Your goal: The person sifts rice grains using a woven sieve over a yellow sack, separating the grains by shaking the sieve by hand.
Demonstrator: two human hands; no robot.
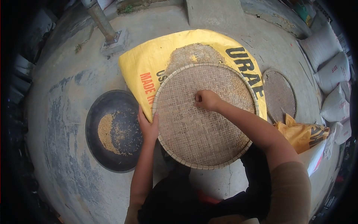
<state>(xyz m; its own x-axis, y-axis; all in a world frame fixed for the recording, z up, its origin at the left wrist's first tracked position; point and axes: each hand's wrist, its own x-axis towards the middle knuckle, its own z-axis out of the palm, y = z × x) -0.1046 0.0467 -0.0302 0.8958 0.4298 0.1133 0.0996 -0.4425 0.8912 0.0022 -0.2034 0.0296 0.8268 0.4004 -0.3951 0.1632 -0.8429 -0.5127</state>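
Note:
A round woven bamboo winnowing tray [186, 123] rests over my lap, tilted slightly, with grain [241, 93] gathered along its right side. My left hand [148, 125] grips the tray's left rim, thumb on the near face and fingers around the edge. Over the middle of the weave is my right hand [206, 100], its fingers curled together in a pinch. Whatever lies between those fingertips is too small to make out. Beyond the tray, a heap of husky grain [195, 54] lies on a yellow printed sack [140, 59] spread on the ground.
A black basin [97, 99] with some grain [107, 134] inside stands at the left. Another round tray [279, 93] lies at the right beside a crumpled orange-yellow sack [302, 132]. Filled white sacks [322, 44] line the right edge. A metal post [100, 20] rises at upper left.

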